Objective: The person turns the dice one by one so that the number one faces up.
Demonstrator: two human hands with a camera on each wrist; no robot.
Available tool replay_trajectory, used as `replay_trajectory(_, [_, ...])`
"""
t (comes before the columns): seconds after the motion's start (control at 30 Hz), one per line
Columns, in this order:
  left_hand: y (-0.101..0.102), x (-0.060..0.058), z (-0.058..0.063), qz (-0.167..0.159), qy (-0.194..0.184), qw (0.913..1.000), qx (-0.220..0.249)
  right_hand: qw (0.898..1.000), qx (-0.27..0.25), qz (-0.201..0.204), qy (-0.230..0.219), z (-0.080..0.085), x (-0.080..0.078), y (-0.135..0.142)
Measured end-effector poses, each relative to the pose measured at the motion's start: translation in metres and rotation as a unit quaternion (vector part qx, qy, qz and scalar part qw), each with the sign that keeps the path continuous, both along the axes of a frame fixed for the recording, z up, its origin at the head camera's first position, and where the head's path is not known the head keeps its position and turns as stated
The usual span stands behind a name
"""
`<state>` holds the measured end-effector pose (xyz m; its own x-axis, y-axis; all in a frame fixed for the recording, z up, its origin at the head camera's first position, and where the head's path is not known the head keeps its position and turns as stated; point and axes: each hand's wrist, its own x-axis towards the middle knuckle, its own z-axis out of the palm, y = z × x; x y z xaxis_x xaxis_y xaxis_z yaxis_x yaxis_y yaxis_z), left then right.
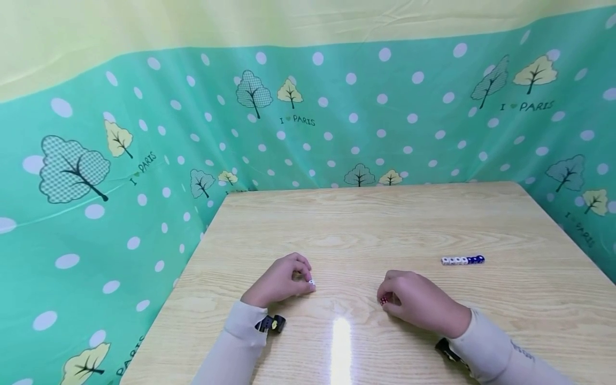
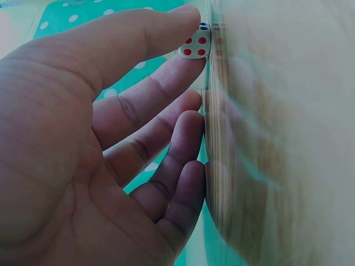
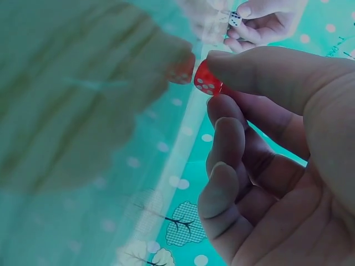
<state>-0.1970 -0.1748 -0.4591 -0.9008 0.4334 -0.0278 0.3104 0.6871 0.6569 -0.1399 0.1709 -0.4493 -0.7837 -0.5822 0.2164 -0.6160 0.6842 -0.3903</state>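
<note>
My left hand [image 1: 284, 279] pinches a white die [image 2: 195, 46] between thumb and index finger, right at the tabletop. Red dots mark one of its faces and blue dots another. The other fingers are bent, their tips close against the wood in the left wrist view. To the right, my right hand [image 1: 417, 300] holds a red die [image 3: 206, 78] with white dots between thumb and fingertips, low over the table. A gap of bare wood separates the two hands. Part of each die is hidden behind the fingers.
A straight row of dice [image 1: 463, 260], white ones on the left and blue ones on the right, lies beyond my right hand. The wood-grain table [image 1: 366, 214] has a bright light reflection near its front. A green dotted curtain [image 1: 332, 123] hangs around the back and sides.
</note>
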Motion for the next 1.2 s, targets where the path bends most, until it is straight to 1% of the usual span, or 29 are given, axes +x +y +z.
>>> replay_trajectory(0.27, [0.0, 0.0005, 0.0002, 0.0, 0.001, 1.0, 0.0, 1.0, -0.019, -0.002, -0.002, 0.0002, -0.0021, 0.0045])
replay_trajectory(0.37, [-0.001, 0.0003, -0.0012, 0.0, 0.002, 1.0, -0.001, 1.0, -0.025, 0.0, -0.017, 0.0003, -0.0038, 0.0063])
replay_trajectory(0.57, [-0.002, -0.0005, -0.004, 0.002, 0.0, 1.0, -0.003, 0.997, -0.038, 0.004, -0.061, 0.0009, -0.0061, 0.0082])
replay_trajectory(0.7, [-0.0009, -0.0014, -0.0036, 0.005, -0.003, 1.0, -0.004, 0.997, -0.032, 0.0, -0.077, -0.0005, -0.0069, 0.0093])
replay_trajectory(0.83, [-0.0002, -0.0013, -0.0024, 0.001, 0.001, 1.0, -0.005, 0.997, -0.021, -0.004, -0.079, -0.0028, -0.0077, 0.0098])
replay_trajectory(1.03, [-0.0007, -0.0014, -0.0022, -0.004, 0.005, 1.0, -0.002, 0.996, -0.019, -0.009, -0.083, -0.0038, -0.0077, 0.0099])
replay_trajectory(1.2, [-0.0008, -0.0012, -0.0022, -0.003, 0.008, 1.0, -0.005, 0.997, -0.017, -0.009, -0.075, -0.0031, -0.0061, 0.0096])
